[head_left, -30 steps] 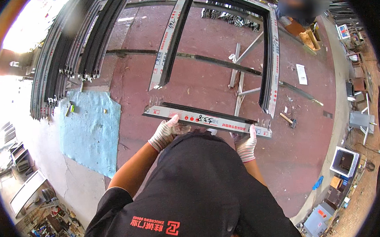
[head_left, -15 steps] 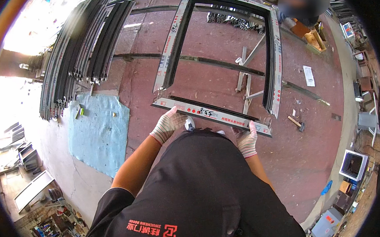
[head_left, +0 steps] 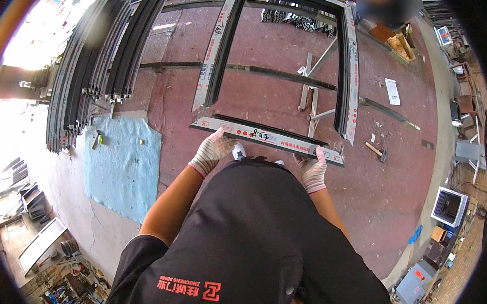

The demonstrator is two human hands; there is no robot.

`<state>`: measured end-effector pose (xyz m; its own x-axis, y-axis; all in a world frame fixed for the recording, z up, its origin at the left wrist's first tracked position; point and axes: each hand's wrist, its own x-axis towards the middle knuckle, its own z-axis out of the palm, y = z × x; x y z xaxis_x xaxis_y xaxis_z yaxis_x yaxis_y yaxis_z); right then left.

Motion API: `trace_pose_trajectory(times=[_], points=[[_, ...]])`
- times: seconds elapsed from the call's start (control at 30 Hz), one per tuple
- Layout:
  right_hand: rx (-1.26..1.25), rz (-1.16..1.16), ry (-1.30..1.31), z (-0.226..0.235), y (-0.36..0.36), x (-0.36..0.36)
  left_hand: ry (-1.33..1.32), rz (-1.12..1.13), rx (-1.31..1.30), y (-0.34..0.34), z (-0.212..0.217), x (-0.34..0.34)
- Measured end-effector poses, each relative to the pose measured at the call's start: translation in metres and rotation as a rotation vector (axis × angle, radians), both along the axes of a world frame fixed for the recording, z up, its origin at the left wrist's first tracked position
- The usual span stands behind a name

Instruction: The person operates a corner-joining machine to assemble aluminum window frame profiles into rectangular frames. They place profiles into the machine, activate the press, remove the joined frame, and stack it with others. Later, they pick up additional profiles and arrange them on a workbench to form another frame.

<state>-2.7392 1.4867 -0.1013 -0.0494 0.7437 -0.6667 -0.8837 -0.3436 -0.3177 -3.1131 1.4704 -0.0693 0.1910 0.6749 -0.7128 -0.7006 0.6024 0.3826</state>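
Striped work gloves cover both hands. My left hand (head_left: 211, 152) grips the near profile bar (head_left: 276, 141) close to its left end, with the thumb on top. Toward the bar's right end, my right hand (head_left: 314, 171) holds the same bar, fingers partly hidden underneath. The bar is silver-grey and black, with red print and handwritten marks. Just beyond it lies a three-sided frame (head_left: 210, 60) of matching profiles. Narrow gaps show between the bar's mitred ends and the frame's two side pieces (head_left: 353, 74).
Long dark profiles (head_left: 92, 50) are stacked at the far left, near a blue sheet (head_left: 122, 169). A hammer (head_left: 377, 152) and white paper (head_left: 392, 91) lie on the floor at right. Metal stand legs (head_left: 310, 101) show through the frame. Another person (head_left: 389, 7) is at the far right.
The bar and both hands have moved slightly up in the picture, and the bar sits a little nearer the frame's side pieces. The whole view has shifted slightly. Both hands keep their hold.
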Motion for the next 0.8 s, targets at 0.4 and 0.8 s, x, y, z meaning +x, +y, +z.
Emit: trace_pose_trajectory(times=[0.4,0.8], points=[[0.003,-0.033,0.005,-0.013,0.001,0.000,0.066,0.182,0.008,-0.001,-0.022,0.000],[0.029,-0.057,-0.009,-0.017,0.001,-0.003,0.167,0.149,0.042,-0.002,-0.012,0.002]])
